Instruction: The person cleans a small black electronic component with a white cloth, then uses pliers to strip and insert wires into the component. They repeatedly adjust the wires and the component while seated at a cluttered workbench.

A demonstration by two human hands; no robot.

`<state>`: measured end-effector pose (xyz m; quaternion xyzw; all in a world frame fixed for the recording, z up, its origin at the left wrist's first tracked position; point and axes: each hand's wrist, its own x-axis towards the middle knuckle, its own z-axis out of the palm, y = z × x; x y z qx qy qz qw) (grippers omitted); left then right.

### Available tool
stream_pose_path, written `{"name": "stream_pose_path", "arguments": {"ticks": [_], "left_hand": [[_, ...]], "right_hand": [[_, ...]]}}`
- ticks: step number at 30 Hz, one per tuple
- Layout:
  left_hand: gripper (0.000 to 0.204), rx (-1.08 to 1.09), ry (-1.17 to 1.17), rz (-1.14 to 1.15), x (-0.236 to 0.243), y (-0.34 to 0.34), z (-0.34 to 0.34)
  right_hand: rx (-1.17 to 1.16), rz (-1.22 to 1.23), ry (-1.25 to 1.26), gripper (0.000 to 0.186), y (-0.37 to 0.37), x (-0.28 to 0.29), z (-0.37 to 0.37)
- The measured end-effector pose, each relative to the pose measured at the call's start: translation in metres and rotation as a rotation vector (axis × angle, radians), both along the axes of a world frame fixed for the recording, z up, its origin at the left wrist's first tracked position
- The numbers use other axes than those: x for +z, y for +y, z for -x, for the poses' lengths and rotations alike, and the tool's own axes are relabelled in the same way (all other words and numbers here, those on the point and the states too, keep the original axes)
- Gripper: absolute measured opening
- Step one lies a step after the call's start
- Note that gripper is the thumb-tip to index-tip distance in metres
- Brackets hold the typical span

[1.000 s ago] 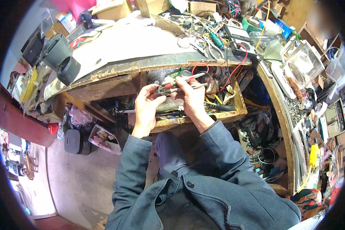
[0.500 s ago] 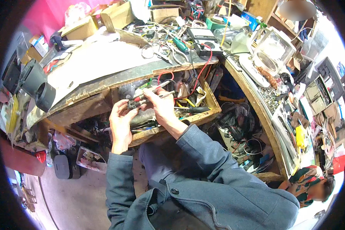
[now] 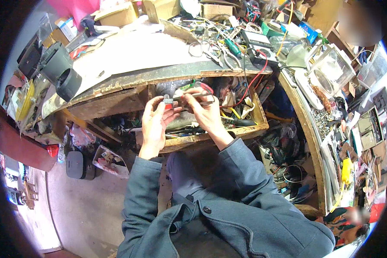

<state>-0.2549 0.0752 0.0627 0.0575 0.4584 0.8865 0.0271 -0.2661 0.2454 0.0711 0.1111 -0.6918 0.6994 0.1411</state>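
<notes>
Pliers [image 3: 189, 98] clamped in both hands [image 3: 157, 118] above cluttered open drawer [image 3: 215, 133] under workbench [image 3: 159, 56].

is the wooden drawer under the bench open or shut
Open: the drawer juts out past the bench edge, its tangle of tools and wires exposed beneath both hands.

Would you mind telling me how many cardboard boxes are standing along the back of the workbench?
3. One brown cardboard box is at the back left, a second stands just right of it, and a third, smaller one is further right. The clutter may hide others.
</notes>
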Motion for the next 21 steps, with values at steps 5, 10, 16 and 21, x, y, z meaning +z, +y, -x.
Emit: {"name": "stream_pose_path", "arguments": {"ticks": [5,10,16,21], "left_hand": [[0.019,0.077,0.027,0.057,-0.001,-0.001,-0.002],[0.027,0.087,0.078,0.162,-0.007,0.003,-0.003],[0.024,0.185,0.062,0.114,-0.012,0.001,-0.003],[0.026,0.184,0.024,0.079,-0.01,-0.005,-0.004]], "right_hand": [[0.112,-0.117,0.103,0.014,-0.004,0.007,-0.006],[0.105,-0.109,0.127,0.015,-0.004,0.0,-0.003],[0.159,-0.064,0.097,0.014,-0.004,0.003,-0.006],[0.112,-0.153,0.216,0.013,-0.006,0.004,-0.006]]}}
